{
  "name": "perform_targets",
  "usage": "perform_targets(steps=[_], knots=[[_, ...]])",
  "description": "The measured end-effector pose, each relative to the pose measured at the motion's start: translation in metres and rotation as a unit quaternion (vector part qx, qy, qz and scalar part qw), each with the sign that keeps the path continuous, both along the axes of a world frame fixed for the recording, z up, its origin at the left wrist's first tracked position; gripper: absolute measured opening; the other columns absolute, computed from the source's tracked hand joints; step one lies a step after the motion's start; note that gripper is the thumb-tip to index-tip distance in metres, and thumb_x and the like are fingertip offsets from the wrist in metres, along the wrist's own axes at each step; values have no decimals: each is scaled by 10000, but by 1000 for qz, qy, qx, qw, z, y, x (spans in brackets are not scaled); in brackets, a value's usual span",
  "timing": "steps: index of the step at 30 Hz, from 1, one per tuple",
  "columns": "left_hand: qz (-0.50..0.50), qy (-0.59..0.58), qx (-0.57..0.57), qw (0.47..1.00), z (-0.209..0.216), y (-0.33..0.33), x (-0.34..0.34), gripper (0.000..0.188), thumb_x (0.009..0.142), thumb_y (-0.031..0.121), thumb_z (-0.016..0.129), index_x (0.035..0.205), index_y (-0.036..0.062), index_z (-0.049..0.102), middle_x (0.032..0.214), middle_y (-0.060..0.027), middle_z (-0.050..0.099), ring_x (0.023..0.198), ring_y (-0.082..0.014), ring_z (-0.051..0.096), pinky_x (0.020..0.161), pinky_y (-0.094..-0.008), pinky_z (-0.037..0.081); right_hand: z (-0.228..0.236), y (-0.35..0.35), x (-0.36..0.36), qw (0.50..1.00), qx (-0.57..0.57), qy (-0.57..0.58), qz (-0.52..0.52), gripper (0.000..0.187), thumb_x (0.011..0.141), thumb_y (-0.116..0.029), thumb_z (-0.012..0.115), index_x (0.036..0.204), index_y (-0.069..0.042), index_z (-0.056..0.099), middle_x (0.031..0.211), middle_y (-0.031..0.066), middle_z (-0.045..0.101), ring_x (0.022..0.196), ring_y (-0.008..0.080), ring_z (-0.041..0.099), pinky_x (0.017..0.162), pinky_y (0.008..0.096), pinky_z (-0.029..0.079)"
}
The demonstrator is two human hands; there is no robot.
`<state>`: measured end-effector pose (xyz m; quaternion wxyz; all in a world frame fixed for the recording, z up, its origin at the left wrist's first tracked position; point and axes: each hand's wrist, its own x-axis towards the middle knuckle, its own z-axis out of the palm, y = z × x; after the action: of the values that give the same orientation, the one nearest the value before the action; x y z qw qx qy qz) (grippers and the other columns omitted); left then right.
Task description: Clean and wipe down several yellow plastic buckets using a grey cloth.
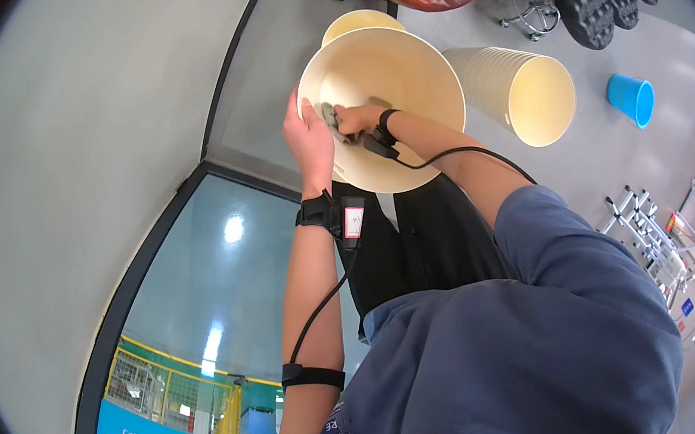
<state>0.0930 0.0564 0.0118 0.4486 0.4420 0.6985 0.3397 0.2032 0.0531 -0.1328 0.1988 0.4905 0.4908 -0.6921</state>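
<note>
The scene is bright and evenly lit, with soft, faint shadows. Ceiling lamps mirror as white glare spots on the glass panel (202, 304). The fisheye lens bends straight lines strongly toward the rim, and a black ring frames the round view. The centre is sharp; the far edges look smeared and softer.

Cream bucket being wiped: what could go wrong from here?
1. The left hand grips only the rim of the cream bucket, so it may tip as the right hand presses the grey cloth inside.
2. The black wrist cable crosses the rim and could snag.
</note>
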Motion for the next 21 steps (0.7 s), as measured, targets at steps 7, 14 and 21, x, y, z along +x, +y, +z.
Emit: perform_targets(steps=[7, 14, 21], knots=[[52, 17, -8, 998, -10, 8, 12, 305, 889, 31, 356, 1136, -54, 513, 981, -234, 604, 899, -349, 595, 791, -389, 452, 71, -14, 20, 971, -126, 182, -92, 540, 631, -177, 583, 1111, 16, 429, 911, 152, 521, 782, 228, 551, 630, 339, 460], [52, 58, -25, 997, -3, 0, 9, 296, 894, 44, 357, 1122, -61, 513, 1006, -221, 603, 902, -337, 597, 795, -379, 455, 120, -20, 20, 980, -32, 194, -44, 543, 637, -194, 561, 1100, 36, 395, 868, 162, 525, 732, 231, 540, 576, 335, 451], [71, -50, -21, 996, 0, -8, 1, 295, 895, 65, 381, 1133, -48, 514, 1029, -167, 601, 929, -247, 575, 830, -335, 435, 82, -10, -5, 982, -64, 90, -155, 746, 677, -173, 524, 1301, 59, 187, 1141, 267, 467, 1048, 332, 494, 813, 391, 446]])
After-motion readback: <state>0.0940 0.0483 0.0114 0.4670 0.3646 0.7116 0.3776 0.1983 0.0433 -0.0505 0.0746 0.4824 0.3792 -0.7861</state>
